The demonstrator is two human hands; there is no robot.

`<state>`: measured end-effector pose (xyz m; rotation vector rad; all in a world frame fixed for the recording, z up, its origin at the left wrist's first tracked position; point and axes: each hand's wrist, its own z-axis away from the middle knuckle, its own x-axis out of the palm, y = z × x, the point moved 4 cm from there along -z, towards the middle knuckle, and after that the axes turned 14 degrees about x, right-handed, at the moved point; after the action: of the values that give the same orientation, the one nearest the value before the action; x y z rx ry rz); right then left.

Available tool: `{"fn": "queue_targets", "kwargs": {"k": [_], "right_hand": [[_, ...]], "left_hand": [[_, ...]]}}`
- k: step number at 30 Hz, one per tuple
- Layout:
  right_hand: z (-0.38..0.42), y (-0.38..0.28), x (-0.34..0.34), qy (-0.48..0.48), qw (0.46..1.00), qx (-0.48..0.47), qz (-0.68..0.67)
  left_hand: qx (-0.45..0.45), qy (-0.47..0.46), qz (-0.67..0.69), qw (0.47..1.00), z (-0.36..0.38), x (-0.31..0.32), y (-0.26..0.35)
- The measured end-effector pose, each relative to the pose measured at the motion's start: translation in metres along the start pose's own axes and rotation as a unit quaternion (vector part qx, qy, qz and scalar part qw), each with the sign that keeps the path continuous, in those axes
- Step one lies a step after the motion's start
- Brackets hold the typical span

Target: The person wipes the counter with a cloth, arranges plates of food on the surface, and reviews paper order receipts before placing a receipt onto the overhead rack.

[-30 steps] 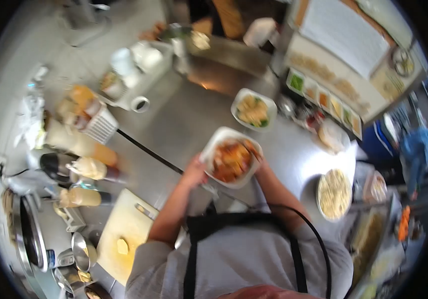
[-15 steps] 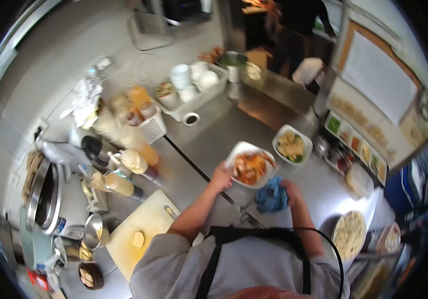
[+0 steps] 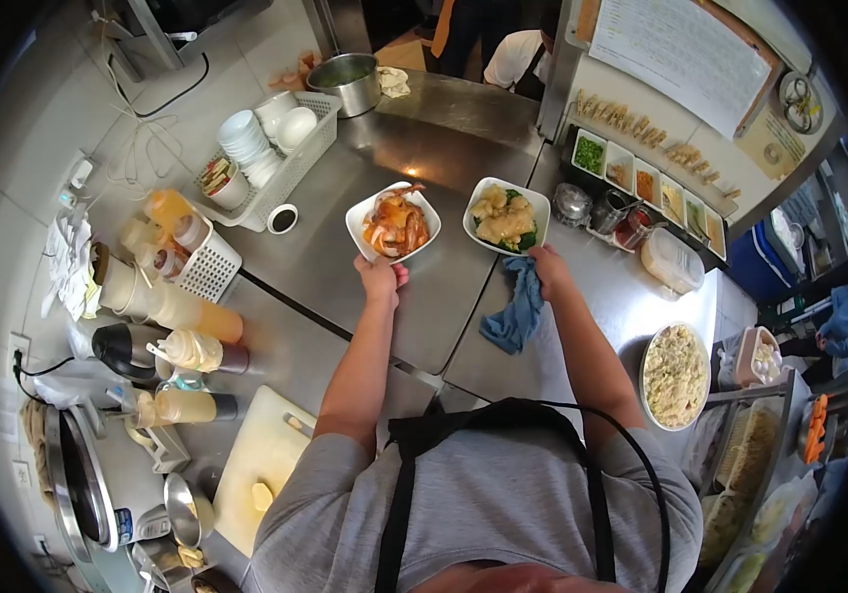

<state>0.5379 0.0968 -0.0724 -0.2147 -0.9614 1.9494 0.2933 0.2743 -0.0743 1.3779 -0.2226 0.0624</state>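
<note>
My left hand (image 3: 381, 282) is closed on the near edge of a square white bowl (image 3: 354, 227) of glossy orange-brown food (image 3: 396, 225). Beside it to the right stands a second white bowl (image 3: 543, 211), with pale chunks in sauce over dark greens (image 3: 505, 216). At that bowl's near right corner, my right hand (image 3: 552, 274) grips a crumpled blue cloth (image 3: 513, 311), which hangs down toward me over the steel counter (image 3: 414, 321).
A small dish of dark sauce (image 3: 284, 218) and a basket of crockery (image 3: 317, 133) stand back left. Squeeze bottles (image 3: 197, 351) and a cutting board (image 3: 264, 440) lie left. On the right are garnish trays (image 3: 641, 183) and an oval dish of pale food (image 3: 676, 376). People stand beyond the counter.
The orange-brown food's bowl has moved away from me with my left hand. My right hand has carried the cloth forward to the other bowl. The camera view has shifted too.
</note>
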Motion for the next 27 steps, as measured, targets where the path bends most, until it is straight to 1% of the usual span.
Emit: {"fn": "queue_targets", "kwargs": {"k": [5, 8, 9, 12, 13, 16, 18, 20, 22, 23, 25, 26, 27], "right_hand": [[-0.001, -0.01, 0.018, 0.017, 0.999, 0.007, 0.041], [-0.012, -0.011, 0.036, 0.001, 0.999, -0.003, 0.047], [-0.015, -0.012, 0.042, 0.013, 0.998, -0.001, 0.056], [-0.047, -0.007, 0.053, -0.003, 0.997, -0.032, 0.064], [-0.044, -0.009, 0.064, -0.039, 0.999, -0.016, 0.003], [-0.04, -0.021, 0.082, 0.016, 0.996, -0.001, 0.083], [-0.081, -0.01, 0.082, 0.006, 0.998, -0.01, 0.07], [-0.098, -0.011, 0.086, -0.004, 0.997, -0.008, 0.076], [-0.109, -0.012, 0.09, -0.013, 0.995, 0.007, 0.098], [-0.092, -0.023, 0.096, 0.014, 0.991, -0.015, 0.129], [-0.057, -0.042, 0.1, 0.07, 0.978, -0.054, 0.191], [-0.059, -0.043, 0.097, 0.103, 0.948, -0.121, 0.275], [-0.062, -0.041, 0.092, 0.136, 0.907, -0.184, 0.355]], "left_hand": [[-0.002, 0.006, 0.055, 0.998, -0.02, 0.013, -0.005], [-0.022, 0.036, 0.073, 0.996, -0.034, 0.028, -0.006], [-0.023, 0.041, 0.086, 0.995, -0.039, 0.035, -0.006], [-0.029, 0.061, 0.126, 0.99, -0.053, 0.056, -0.01], [-0.034, 0.071, 0.14, 0.987, -0.055, 0.064, -0.009], [-0.026, 0.095, 0.17, 0.981, -0.071, 0.082, -0.014], [-0.022, 0.107, 0.172, 0.979, -0.083, 0.09, -0.017], [-0.024, 0.116, 0.159, 0.98, -0.097, 0.093, -0.019], [-0.022, 0.067, 0.162, 0.984, -0.108, 0.096, -0.02], [-0.023, 0.042, 0.162, 0.986, -0.109, 0.095, -0.019], [-0.058, 0.037, 0.137, 0.988, -0.1, 0.088, -0.011], [-0.074, 0.033, 0.125, 0.989, -0.094, 0.085, -0.004], [-0.081, 0.042, 0.132, 0.987, -0.088, 0.077, -0.003]]}}
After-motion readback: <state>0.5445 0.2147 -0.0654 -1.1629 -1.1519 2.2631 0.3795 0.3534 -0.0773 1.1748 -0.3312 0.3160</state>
